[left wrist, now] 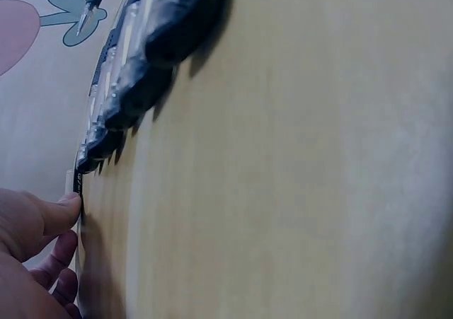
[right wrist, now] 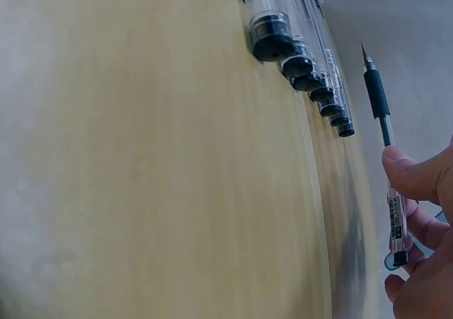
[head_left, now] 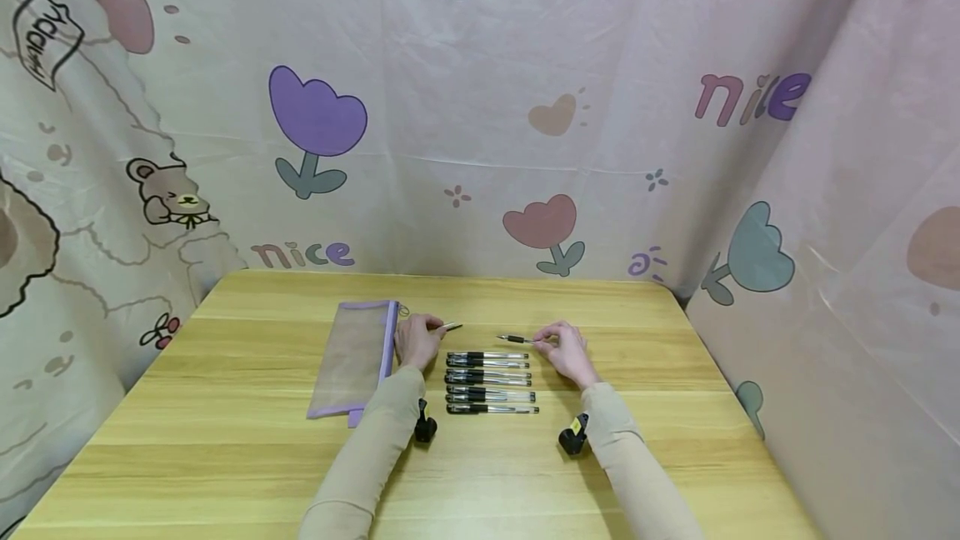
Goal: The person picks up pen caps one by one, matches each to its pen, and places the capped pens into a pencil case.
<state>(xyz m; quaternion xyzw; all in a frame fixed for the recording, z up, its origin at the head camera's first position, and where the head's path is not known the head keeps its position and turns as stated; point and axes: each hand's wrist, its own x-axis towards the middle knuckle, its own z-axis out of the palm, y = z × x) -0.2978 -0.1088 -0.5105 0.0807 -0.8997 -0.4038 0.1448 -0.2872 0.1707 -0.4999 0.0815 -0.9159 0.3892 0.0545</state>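
Beyond a row of capped gel pens (head_left: 491, 397), my right hand (head_left: 566, 350) pinches an uncapped gel pen (right wrist: 376, 96) by its clear barrel. The pen's bare metal tip points left in the head view, and its black grip is exposed. My left hand (head_left: 417, 340) pinches a small pen cap (left wrist: 77, 182) with a dark clip between thumb and fingers, facing the pen tip across a gap. The row lies between the wrists, black ends to the left. Close beside my left hand is a mesh zip pouch (head_left: 348, 361) with purple edging.
The wooden table (head_left: 225, 407) extends around the pens and pouch. A printed curtain (head_left: 465, 107) hangs behind it and along both sides. Small black cameras (head_left: 424, 427) are worn at both wrists, low over the table near the row.
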